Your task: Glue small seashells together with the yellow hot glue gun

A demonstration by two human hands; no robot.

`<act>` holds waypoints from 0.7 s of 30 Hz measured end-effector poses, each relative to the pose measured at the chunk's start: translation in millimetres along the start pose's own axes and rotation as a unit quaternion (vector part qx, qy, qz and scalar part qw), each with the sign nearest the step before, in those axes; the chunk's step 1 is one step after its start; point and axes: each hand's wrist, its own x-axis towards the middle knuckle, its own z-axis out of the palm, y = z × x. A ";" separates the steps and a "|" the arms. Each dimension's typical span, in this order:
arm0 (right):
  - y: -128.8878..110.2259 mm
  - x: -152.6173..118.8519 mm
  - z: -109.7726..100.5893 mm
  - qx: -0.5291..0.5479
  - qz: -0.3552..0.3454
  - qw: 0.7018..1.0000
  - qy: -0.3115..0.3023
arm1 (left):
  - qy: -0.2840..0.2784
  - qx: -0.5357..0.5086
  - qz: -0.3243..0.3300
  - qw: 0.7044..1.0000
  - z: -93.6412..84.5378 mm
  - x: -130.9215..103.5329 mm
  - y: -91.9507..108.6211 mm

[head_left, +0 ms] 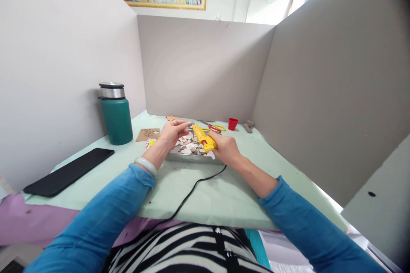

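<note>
My right hand [226, 147] is wrapped round a yellow glue gun [201, 136], its nozzle pointing up and left. Close to the nozzle tip, the fingers of my left hand [176, 131] pinch something small and dark that I cannot make out. Below both hands lies a metal tray [192, 158] holding several shells [188, 146], mostly white. A black cord [195, 185] runs from the glue gun down over the table's front edge.
A green bottle [117, 115] and a black phone-like slab [70, 172] are on the left. Near the tray lie a brown card [148, 134] and scissors [218, 128]. A red cup [232, 124] stands behind, right. Grey panels [205, 68] enclose the table.
</note>
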 end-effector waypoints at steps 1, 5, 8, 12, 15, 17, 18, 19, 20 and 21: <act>0.3 -0.1 0.2 -0.001 0.002 1.000 0.000 | 0.002 -0.002 -0.001 1.000 0.0 -0.1 0.1; 1.7 -0.4 0.8 -0.013 0.011 1.000 0.000 | 0.005 -0.005 -0.003 1.000 0.3 0.0 0.6; 2.6 -0.4 1.1 -0.019 0.014 1.000 0.001 | 0.005 -0.007 -0.001 1.000 0.4 0.3 1.1; 3.0 -0.2 0.8 -0.018 0.012 1.000 -0.002 | 0.005 -0.001 0.006 1.000 -0.3 1.3 0.5; 2.1 -0.1 0.1 -0.008 0.004 1.000 -0.003 | 0.003 0.011 0.010 1.000 -0.6 2.1 -1.2; 1.1 -0.1 -0.4 -0.002 -0.003 1.000 -0.002 | 0.000 0.017 0.010 1.000 -0.4 2.3 -2.2; 0.5 -0.1 -0.7 0.000 -0.006 1.000 -0.003 | 0.000 0.019 0.009 1.000 -0.2 2.3 -2.5; -0.1 -0.1 -1.1 0.001 -0.008 1.000 -0.005 | -0.001 0.021 0.008 1.000 0.1 2.2 -2.8; -0.8 0.0 -1.5 0.002 -0.008 1.000 -0.007 | -0.001 0.022 0.008 1.000 0.4 2.0 -2.9; -1.4 0.0 -2.0 0.002 -0.008 1.000 -0.010 | -0.001 0.023 0.008 1.000 0.7 1.7 -3.0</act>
